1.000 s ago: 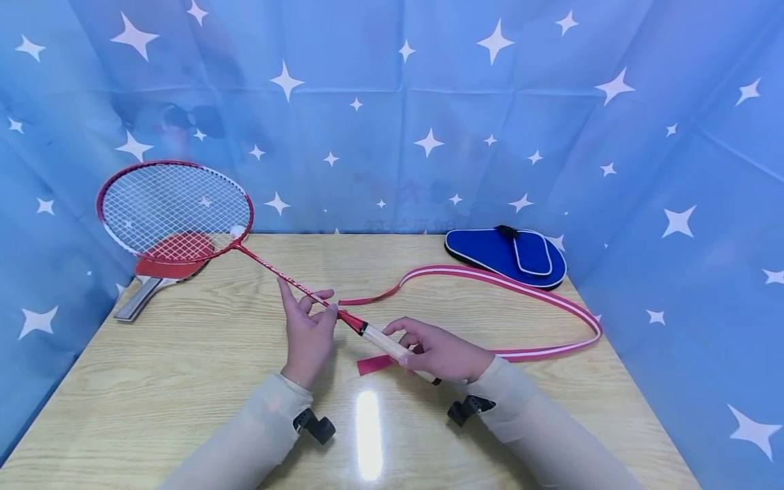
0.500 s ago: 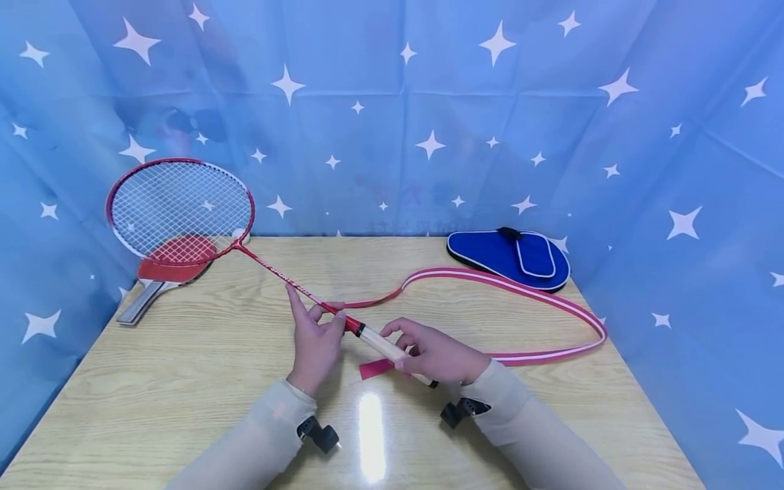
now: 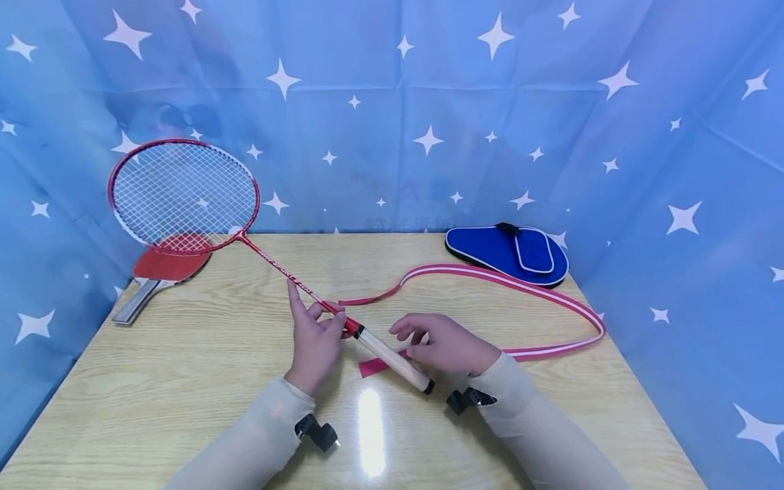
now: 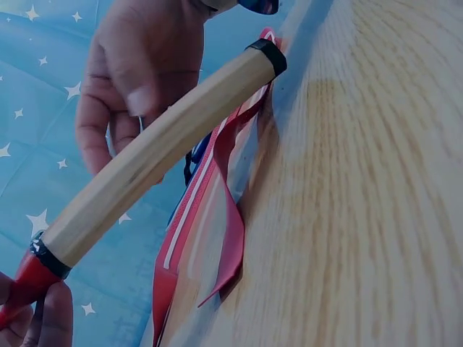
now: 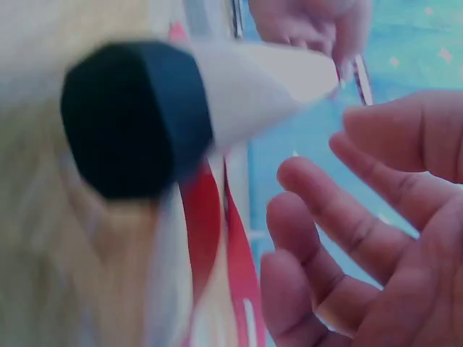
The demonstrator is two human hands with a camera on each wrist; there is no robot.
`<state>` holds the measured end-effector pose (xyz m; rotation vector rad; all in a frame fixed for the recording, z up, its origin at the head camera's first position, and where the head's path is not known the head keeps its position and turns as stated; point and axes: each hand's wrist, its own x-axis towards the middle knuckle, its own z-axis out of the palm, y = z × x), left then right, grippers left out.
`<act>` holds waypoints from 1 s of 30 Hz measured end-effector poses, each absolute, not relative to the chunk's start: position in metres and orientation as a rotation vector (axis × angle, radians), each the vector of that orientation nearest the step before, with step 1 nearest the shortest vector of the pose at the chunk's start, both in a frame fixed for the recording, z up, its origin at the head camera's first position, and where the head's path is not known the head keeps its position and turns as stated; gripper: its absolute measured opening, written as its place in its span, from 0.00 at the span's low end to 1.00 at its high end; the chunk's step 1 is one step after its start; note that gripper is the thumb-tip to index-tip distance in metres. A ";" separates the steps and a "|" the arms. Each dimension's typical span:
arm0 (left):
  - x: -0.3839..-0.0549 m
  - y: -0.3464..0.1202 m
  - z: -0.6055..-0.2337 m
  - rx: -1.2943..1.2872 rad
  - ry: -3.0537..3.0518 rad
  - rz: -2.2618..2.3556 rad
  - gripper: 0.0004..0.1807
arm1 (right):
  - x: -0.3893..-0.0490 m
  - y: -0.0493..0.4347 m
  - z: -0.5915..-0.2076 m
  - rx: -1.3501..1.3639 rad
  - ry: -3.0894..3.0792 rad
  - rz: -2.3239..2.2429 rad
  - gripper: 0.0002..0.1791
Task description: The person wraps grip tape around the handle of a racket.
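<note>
A red and white badminton racket (image 3: 263, 255) slants across the head view, its strung head raised at the left and its bare pale handle (image 4: 159, 152) pointing toward me. My left hand (image 3: 315, 347) pinches it where the shaft meets the red cone, the index finger along the shaft. Just right of the handle is my right hand (image 3: 450, 344), apart from it, fingers loosely bent with nothing in them. The right wrist view shows those fingers spread beside the black butt cap (image 5: 130, 119). A red strip with a white stripe (image 3: 496, 275) loops over the table behind.
A red table tennis bat (image 3: 174, 262) lies at the left behind the racket head, a white ball (image 3: 235, 231) beside it. At the back right rests a blue bat case (image 3: 490, 248). Starry blue cloth (image 3: 392, 122) bounds the wooden table (image 3: 214, 367).
My right hand has let go of the handle and moved slightly right and up, away from it. The racket head has risen a little; my left hand keeps its hold.
</note>
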<state>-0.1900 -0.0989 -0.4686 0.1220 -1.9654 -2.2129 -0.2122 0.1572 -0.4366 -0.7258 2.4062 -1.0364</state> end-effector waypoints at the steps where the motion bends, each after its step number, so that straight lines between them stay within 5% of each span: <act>1: -0.190 -0.099 -0.468 0.121 -1.966 -2.210 0.63 | -0.213 0.159 -0.436 -0.738 2.428 -1.001 0.22; 10: -0.189 -0.100 -0.466 0.112 -1.956 -2.223 0.62 | -0.218 0.155 -0.450 -0.779 2.461 -0.793 0.26; 19: -0.188 -0.102 -0.468 0.110 -1.979 -2.218 0.62 | -0.219 0.155 -0.454 -0.721 2.575 -0.880 0.14; 30: -0.189 -0.102 -0.469 0.122 -1.984 -2.217 0.63 | -0.226 0.158 -0.449 -0.611 2.626 -0.904 0.21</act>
